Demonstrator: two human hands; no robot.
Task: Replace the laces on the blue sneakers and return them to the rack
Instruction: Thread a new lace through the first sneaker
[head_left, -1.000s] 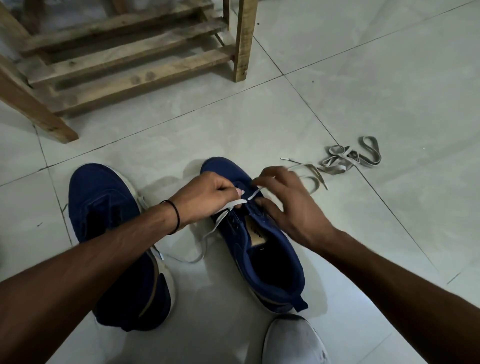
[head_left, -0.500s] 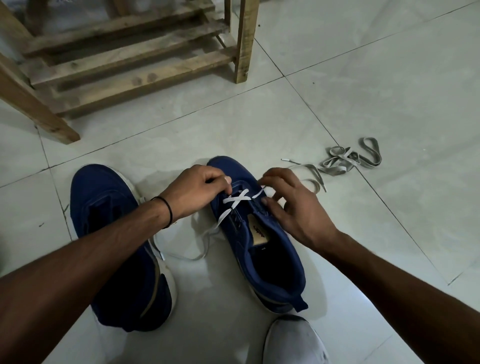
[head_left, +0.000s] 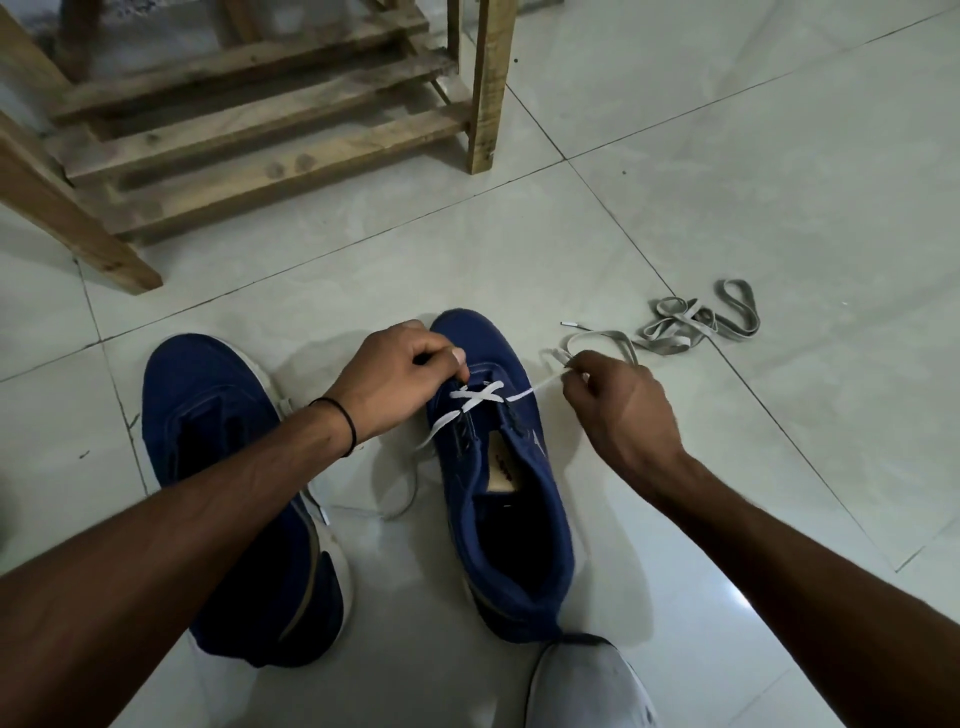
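Two blue sneakers stand on the tiled floor. The right sneaker (head_left: 498, 467) carries a white lace (head_left: 475, 397) crossed once near its toe. My left hand (head_left: 400, 376) pinches the shoe's upper at the lowest left eyelets, beside the crossing. My right hand (head_left: 618, 400) has drawn away to the right of the shoe and pinches one end of the white lace, which runs taut to the eyelets. The lace's other end trails on the floor between the shoes. The left sneaker (head_left: 223, 457) lies partly under my left forearm.
A wooden slatted rack (head_left: 270, 130) stands at the back left, its right leg (head_left: 488, 88) close behind the shoes. A tangle of grey laces (head_left: 691, 327) lies on the tiles to the right. My grey-clad knee (head_left: 587, 680) shows at the bottom edge.
My right hand has pulled the lace end out to the right, away from the shoe, drawing it taut. My left hand has shifted slightly up the toe end.
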